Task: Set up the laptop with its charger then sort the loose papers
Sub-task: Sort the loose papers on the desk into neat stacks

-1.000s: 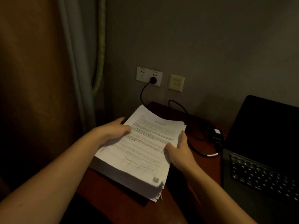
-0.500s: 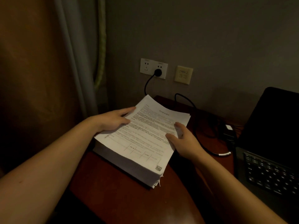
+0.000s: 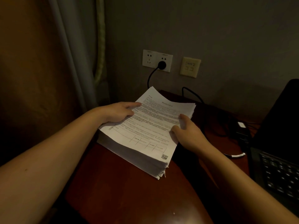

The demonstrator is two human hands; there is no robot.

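A brown curtain [image 3: 40, 78] fills the left side, with a grey wall [image 3: 210, 38] at the far side. A dark red worktop [image 3: 129, 191] runs from the near edge to the wall. On its right side stands the open laptop [image 3: 278, 143], screen dark. The papers [image 3: 145, 135] lie as one thick stack on the far left part of the worktop, top sheet printed, far corner curling up. The left hand [image 3: 118, 112] grips the stack's left edge, forefinger stretched along the top sheet. The right hand [image 3: 189, 135] grips the right edge, thumb on top. The charger [image 3: 241, 130] lies between papers and laptop, hard to make out in the dark. Its cable [image 3: 151, 76] drops from a black plug [image 3: 162, 65] in the white socket [image 3: 149, 59], left of a cream plate [image 3: 190, 67]
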